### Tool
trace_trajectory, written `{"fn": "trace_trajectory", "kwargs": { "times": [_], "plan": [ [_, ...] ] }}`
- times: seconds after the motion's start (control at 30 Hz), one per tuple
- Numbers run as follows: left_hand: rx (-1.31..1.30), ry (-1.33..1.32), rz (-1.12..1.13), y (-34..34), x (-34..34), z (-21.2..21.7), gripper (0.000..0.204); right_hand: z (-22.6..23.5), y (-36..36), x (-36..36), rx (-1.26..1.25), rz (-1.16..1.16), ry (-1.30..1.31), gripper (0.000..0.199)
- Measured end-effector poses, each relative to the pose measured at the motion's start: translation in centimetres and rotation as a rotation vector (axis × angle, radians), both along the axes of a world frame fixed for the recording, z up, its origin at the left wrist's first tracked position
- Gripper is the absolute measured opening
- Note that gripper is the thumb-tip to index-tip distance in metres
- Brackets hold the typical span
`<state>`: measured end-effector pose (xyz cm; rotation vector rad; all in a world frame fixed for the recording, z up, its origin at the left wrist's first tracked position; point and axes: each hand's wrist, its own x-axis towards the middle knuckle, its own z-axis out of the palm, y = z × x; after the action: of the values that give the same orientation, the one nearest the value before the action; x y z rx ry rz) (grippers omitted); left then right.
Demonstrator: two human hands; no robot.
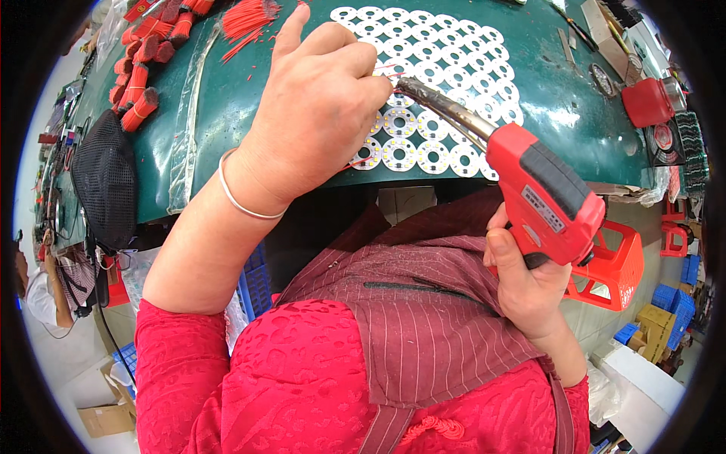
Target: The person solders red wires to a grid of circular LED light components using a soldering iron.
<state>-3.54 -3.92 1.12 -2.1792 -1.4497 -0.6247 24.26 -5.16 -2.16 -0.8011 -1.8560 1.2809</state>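
Soldering gun, chunky red with a black grip panel and scorched metal barrel, sat clenched in my right hand, tip down on the white round LED boards on the green bench. My left hand pinched a thin red wire at the tip.

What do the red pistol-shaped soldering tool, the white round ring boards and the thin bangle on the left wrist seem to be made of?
The red pistol-shaped soldering tool looks like matte moulded plastic with a dark, discoloured metal barrel. The white round ring boards seem to be white-coated circuit board, flat, with small yellow spots on some. The thin bangle appears to be polished silvery metal, since it glints.
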Motion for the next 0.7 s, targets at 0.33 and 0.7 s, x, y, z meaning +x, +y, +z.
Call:
{"fn": "trace_trajectory", "kwargs": {
  "times": [0.33,0.7],
  "plan": [
    [-0.002,-0.013,-0.002,-0.1,0.0,0.0,0.010,0.6,-0.2,-0.6,-0.016,-0.042,0.104,0.044],
    [0.035,-0.075,-0.037,-0.3,0.1,0.3,0.016,0.5,-0.6,0.2,0.012,-0.045,0.109,0.042]
  ]
}}
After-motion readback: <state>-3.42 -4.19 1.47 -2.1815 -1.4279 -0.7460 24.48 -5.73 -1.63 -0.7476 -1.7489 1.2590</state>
